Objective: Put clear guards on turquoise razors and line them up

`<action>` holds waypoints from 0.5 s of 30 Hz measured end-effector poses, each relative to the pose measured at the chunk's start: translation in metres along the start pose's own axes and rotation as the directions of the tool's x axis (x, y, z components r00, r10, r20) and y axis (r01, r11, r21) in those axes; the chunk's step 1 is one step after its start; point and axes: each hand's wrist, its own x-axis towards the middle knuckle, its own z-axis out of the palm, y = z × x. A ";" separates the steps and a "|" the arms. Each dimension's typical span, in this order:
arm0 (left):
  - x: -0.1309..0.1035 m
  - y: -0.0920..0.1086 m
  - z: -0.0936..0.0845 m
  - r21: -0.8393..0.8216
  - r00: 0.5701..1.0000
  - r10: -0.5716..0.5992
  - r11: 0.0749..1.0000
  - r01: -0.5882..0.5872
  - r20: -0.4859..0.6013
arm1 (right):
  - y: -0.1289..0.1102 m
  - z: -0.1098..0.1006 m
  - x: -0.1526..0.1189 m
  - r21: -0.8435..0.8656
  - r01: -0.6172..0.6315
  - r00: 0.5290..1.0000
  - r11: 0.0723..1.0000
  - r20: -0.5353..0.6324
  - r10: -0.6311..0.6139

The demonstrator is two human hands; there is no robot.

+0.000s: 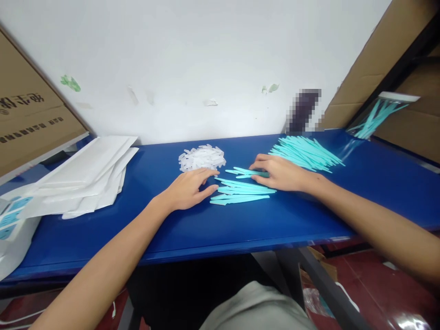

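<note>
Head view, left to right: white bags (pixel 82 169) lay overlapping on the blue desk (pixel 192 233), well apart from the hands. Next, a heap of small white plastic pieces (pixel 202 158) sat near the wall, just behind the left hand (pixel 207 181). That hand was half open, thumb and fingers parted, nothing visibly gripped; its fingertips were by the left ends of a loose row of teal sticks (pixel 240 198), contact unclear. Above the row, the right hand (pixel 256 173) was partly closed, thumb and fingers around a small bunch of teal sticks (pixel 244 172), narrow ends pointing left. Behind that hand lay a bigger pile of teal sticks (pixel 305 153); at far right, a clear container (pixel 398 96) held more.

Handling, judged by looks: sticks seemed very light, thin, fairly stiff plastic, probably smooth, so a bunch could fan or slide. Best hold was likely a thumb-and-finger pinch across the wider middle; thin ends looked easier to bend.
</note>
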 end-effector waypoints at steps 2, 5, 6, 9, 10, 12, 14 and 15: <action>0.001 0.003 0.002 0.031 1.000 0.009 0.999 -0.010 0.024 | -0.001 0.001 0.001 0.031 0.023 1.000 0.999 0.002 -0.023; 0.002 0.005 0.004 0.068 0.998 0.023 0.997 -0.026 0.052 | -0.004 0.005 0.003 0.059 0.054 0.998 0.997 -0.012 -0.054; 0.001 0.006 0.004 0.070 0.998 0.028 0.997 -0.032 0.056 | -0.005 0.006 0.003 0.063 0.058 0.998 0.996 -0.020 -0.057; 0.001 0.007 0.004 0.057 0.997 0.053 0.997 -0.057 0.061 | -0.007 0.009 0.004 0.067 0.066 0.997 0.996 -0.034 -0.064; 0.001 0.007 0.004 0.056 0.996 0.063 0.996 -0.067 0.064 | -0.008 0.009 0.004 0.066 0.070 0.997 0.995 -0.034 -0.067; 0.001 0.008 0.005 0.064 0.994 0.081 0.994 -0.086 0.070 | -0.009 0.009 0.004 0.066 0.076 0.997 0.995 -0.026 -0.074; 0.002 0.009 0.005 0.082 0.993 0.093 0.992 -0.099 0.078 | -0.011 0.008 0.004 0.073 0.075 0.997 0.994 -0.016 -0.074; 0.002 0.009 0.006 0.095 0.992 0.097 0.990 -0.105 0.083 | -0.012 0.008 0.004 0.079 0.068 0.998 0.995 -0.009 -0.068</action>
